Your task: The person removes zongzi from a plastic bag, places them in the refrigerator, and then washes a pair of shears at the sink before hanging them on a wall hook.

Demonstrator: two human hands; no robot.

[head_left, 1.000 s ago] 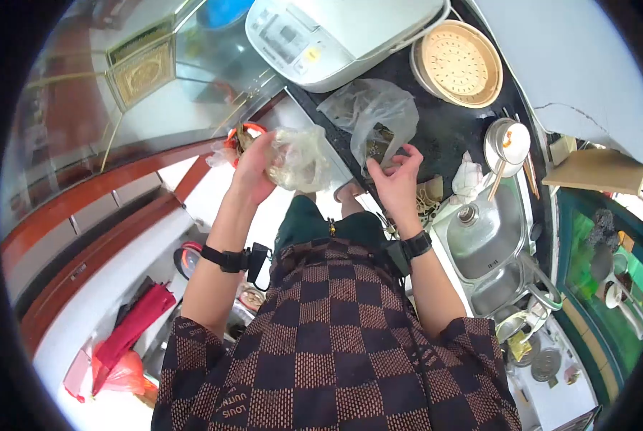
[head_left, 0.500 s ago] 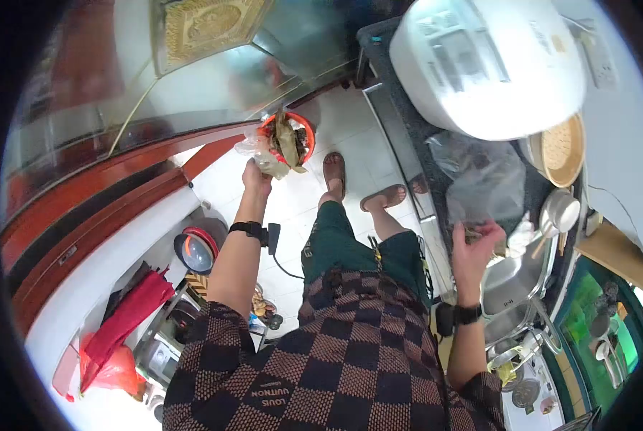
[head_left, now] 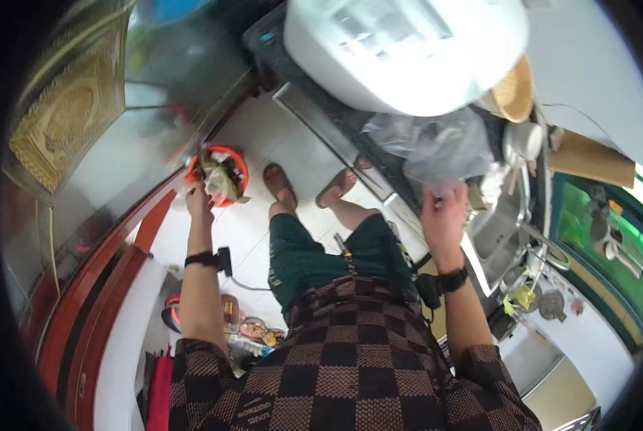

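Observation:
My left hand (head_left: 200, 199) is at the near edge of an orange bin (head_left: 243, 171) on the floor, its fingers closed on thin translucent plastic by the rim. Inside the bin lie dry brownish leaf-like scraps (head_left: 223, 179) and pale plastic. Over the counter, my right hand (head_left: 445, 224) has its fingers curled together at the lower edge of a clear plastic bag (head_left: 447, 147). Something small may sit inside that grip, but the fingers hide it.
A large white appliance (head_left: 400, 57) stands on the dark counter beyond the bag. To the right are a wooden-coloured bowl (head_left: 515, 90), a white ladle-like pot (head_left: 524, 140) and a steel sink (head_left: 497, 230). Red-framed cabinets (head_left: 113, 309) line the left.
The view has swung, so bin and counter appear further left. My left hand has come closer to the bin's rim. My right hand stays by the clear bag, now nearer its lower edge.

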